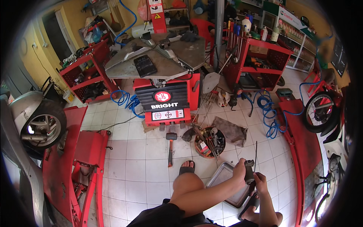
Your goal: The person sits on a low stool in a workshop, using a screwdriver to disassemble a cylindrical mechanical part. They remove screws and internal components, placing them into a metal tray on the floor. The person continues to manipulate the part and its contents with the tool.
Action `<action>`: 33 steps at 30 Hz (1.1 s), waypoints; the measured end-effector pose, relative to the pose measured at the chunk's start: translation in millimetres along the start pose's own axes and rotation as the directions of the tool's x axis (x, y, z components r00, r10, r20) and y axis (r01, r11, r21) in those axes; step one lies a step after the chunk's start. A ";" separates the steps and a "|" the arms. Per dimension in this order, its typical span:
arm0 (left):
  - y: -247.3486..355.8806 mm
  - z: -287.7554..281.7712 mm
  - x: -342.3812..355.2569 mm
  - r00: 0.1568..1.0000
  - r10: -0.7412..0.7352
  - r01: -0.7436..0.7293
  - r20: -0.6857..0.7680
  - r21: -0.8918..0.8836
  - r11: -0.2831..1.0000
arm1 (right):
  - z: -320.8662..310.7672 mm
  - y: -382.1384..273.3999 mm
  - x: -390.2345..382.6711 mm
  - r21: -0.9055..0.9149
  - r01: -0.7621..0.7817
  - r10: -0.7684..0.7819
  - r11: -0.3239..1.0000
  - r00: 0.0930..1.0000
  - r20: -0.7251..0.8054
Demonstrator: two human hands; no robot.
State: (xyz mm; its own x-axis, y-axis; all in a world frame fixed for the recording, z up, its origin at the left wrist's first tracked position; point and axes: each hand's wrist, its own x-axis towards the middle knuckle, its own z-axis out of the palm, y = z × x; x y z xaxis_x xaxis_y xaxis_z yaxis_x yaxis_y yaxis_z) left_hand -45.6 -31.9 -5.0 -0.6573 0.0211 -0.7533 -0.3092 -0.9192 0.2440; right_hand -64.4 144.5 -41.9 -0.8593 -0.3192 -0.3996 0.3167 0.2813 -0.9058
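Observation:
My left hand [239, 174] is wrapped round a dark, blocky metal part [249, 172], held up over a shallow metal tray [219, 174] on the floor. Close beside it, my right hand [261, 183] has its fingers pinched together at the part's right side. From those fingertips a thin dark rod [256, 154] sticks up, slightly curved; whether it joins the metal part cannot be made out. Beyond the tray stands a round tub [197, 148] packed with tools and small parts. A rubber mallet [171, 146] lies on the tiles to the left.
Ahead stands a red tyre-changing machine [163, 101] with a phone [145, 66] on its top. Red lifts [89, 149] with motorcycles flank me on both sides. A dark stained cloth [230, 131] and blue coiled hoses [267, 109] lie on the floor. A red tool cart [261, 45] stands behind.

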 end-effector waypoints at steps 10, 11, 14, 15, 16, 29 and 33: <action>4.9 3.3 -9.7 0.999 -0.002 0.004 0.035 -0.038 0.999 | 9.1 -3.8 1.8 0.057 0.034 -0.039 0.998 0.996 0.082; 4.4 3.3 -8.8 0.999 -0.004 0.006 0.039 -0.043 0.999 | 9.3 -2.7 2.4 0.059 0.034 -0.039 0.998 0.996 0.080; -0.7 3.2 -3.6 1.000 -0.001 0.002 0.023 -0.050 0.999 | 5.0 8.3 5.1 0.058 0.037 -0.041 0.998 0.997 0.069; -2.4 3.0 -1.2 1.000 -0.002 0.002 0.016 -0.044 0.999 | 3.0 12.4 8.5 0.055 0.042 -0.046 0.998 0.997 0.064; -3.1 2.9 0.5 1.000 -0.002 0.002 0.009 -0.039 0.999 | 1.8 15.3 10.3 0.046 0.043 -0.046 0.998 0.997 0.057; 1.8 -0.2 -4.4 1.000 0.005 -0.006 -0.017 -0.059 0.998 | 9.6 6.6 7.5 0.041 -0.090 0.089 0.995 0.996 0.029; -5.5 3.6 -1.2 1.000 -0.009 0.011 0.026 -0.046 0.999 | -12.8 18.9 27.7 -0.194 0.143 -0.167 0.971 0.979 -0.115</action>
State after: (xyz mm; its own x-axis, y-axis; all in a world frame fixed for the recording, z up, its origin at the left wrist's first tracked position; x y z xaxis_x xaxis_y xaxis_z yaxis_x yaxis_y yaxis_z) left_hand -45.6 -25.5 -3.2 -0.6722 0.0400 -0.7393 -0.2845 -0.9359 0.2079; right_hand -87.4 152.6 -68.3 -0.9406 -0.2553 -0.2236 0.1066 0.4032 -0.9089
